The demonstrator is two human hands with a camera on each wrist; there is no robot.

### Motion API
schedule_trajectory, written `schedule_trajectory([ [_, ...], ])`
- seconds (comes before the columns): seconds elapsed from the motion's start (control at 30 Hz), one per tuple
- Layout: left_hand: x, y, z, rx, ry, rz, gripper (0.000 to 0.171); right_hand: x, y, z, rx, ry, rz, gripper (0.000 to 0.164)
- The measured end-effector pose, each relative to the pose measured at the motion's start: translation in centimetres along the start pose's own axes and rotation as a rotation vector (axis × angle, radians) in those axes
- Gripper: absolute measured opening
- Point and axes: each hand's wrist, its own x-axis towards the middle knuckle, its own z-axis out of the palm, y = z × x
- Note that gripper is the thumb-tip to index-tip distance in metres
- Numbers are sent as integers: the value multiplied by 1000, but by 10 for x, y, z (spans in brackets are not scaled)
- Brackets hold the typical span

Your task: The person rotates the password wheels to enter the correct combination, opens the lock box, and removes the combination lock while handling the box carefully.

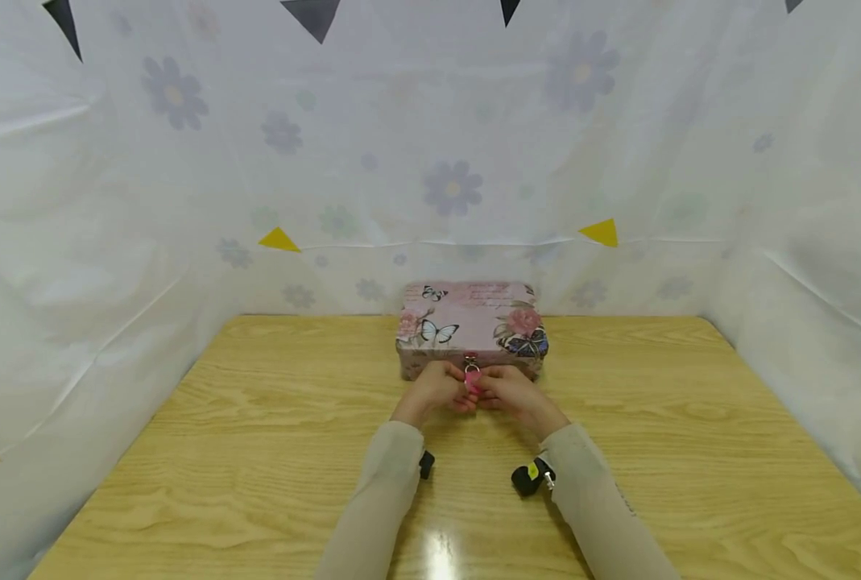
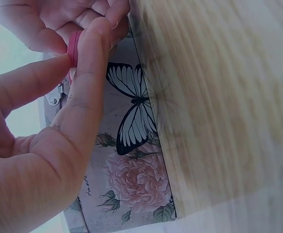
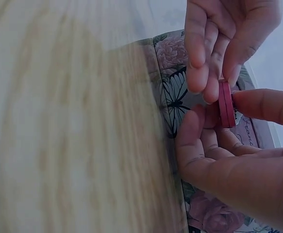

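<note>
A pink padlock with a silver shackle hangs at the metal latch on the front of a pink box printed with butterflies and roses. The box's lid is down. My left hand pinches the padlock from the left between thumb and fingers. From the other side my right hand grips the same padlock, its thumb pressing the flat face in the right wrist view. Edge-on, the padlock body shows between both hands' fingers. Fingers cover most of it in the left wrist view.
The box stands near the back edge of a wood-grain table. White flowered cloth encloses the back and sides. Dark wrist camera mounts hang below the cream sleeves.
</note>
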Motion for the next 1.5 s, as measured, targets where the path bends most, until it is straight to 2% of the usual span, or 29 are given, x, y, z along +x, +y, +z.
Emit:
schedule_trajectory([
  [0.33,-1,-3,0,-2,4,-22,22,-2,1,4,33,-6,1,33],
  [0.43,-1,-4,0,4,3,-16,21,-1,3,4,50,5,6,28],
  [0.57,0,0,-1,12,7,-16,19,1,3,1,91,8,4,19],
  [0.77,2,8,-3,14,5,-12,19,6,-3,-2,138,6,8,18],
  [0.97,1,10,-4,-2,-4,-24,20,4,-7,-1,98,5,40,17],
  [1.17,-1,8,-3,-4,-1,-26,20,2,-6,-1,45,-2,44,30],
  [1.5,2,5,-1,-11,2,-48,19,2,-2,1,39,14,25,32],
])
